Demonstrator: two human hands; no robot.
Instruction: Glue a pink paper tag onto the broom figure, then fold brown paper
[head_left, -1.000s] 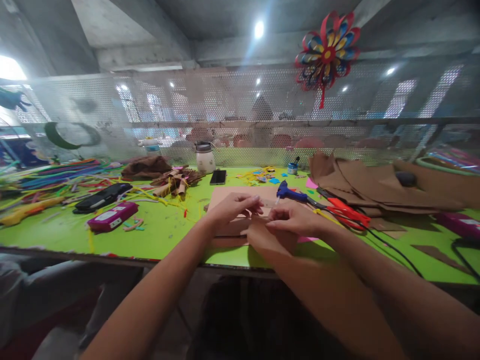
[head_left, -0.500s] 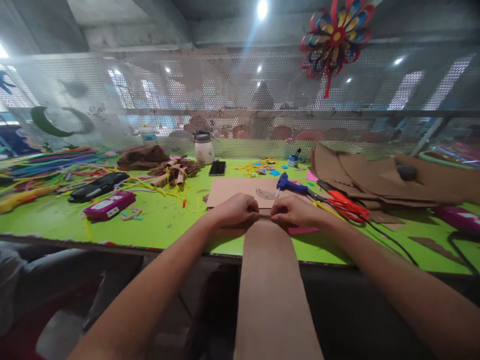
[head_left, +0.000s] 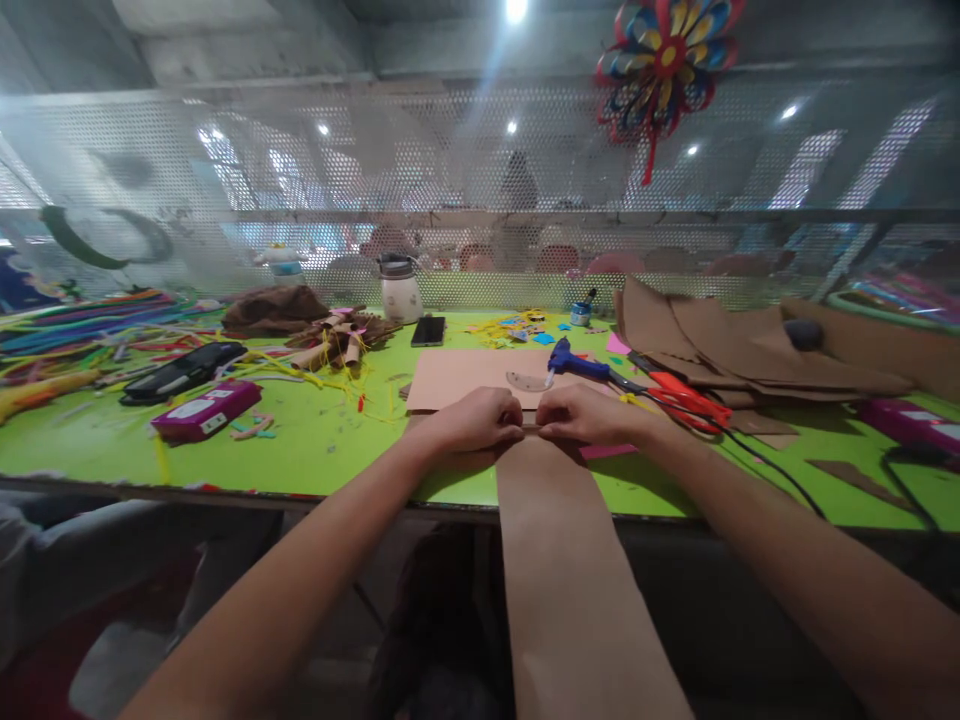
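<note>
Nearest, a long brown paper strip is seen hanging over the near edge of the green worktop, its top end pinched at the edge by both hands. Left hand and right hand are closed on that end, knuckles almost touching. Beyond them a tan card sheet is laid flat, with a blue glue gun and red scissors just beside it to the right. Brown paper sheets are piled toward the far right corner. Risk judged: uneven pinching could skew or tear the strip, its hanging weight dragging it off-line.
</note>
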